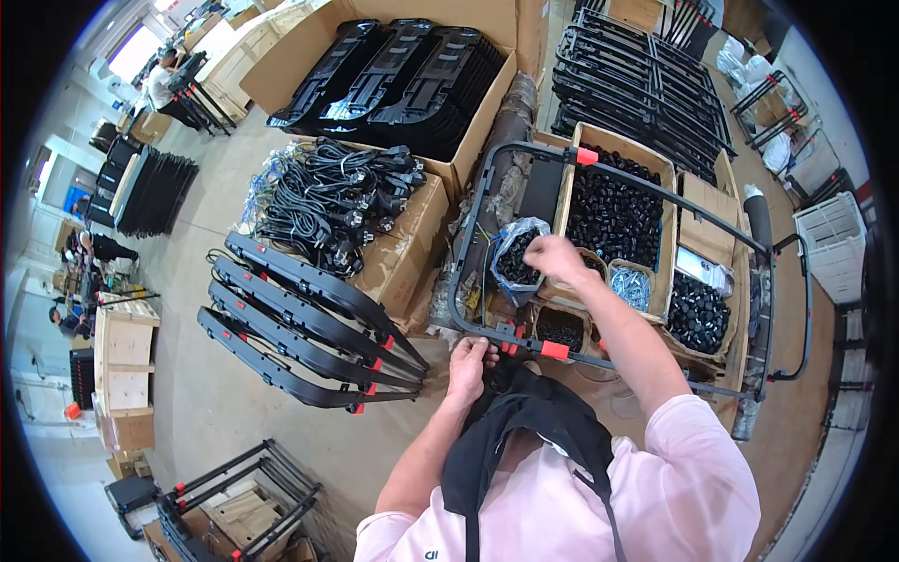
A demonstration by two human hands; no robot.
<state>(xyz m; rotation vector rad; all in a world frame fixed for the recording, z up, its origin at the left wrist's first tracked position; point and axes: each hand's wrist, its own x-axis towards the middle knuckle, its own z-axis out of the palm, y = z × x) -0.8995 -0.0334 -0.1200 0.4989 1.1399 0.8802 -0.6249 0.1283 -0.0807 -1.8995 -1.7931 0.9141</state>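
One black metal frame (pixel 524 342) in left hand's (pixel 468 365) closed grip (right hand (pixel 552 258) curled over bag (pixel 515 253)).

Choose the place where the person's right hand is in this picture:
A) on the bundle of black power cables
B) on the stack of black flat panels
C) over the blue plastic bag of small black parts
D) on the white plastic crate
C: the right hand reaches over the blue plastic bag of small black parts, beside the cardboard box of black caps.
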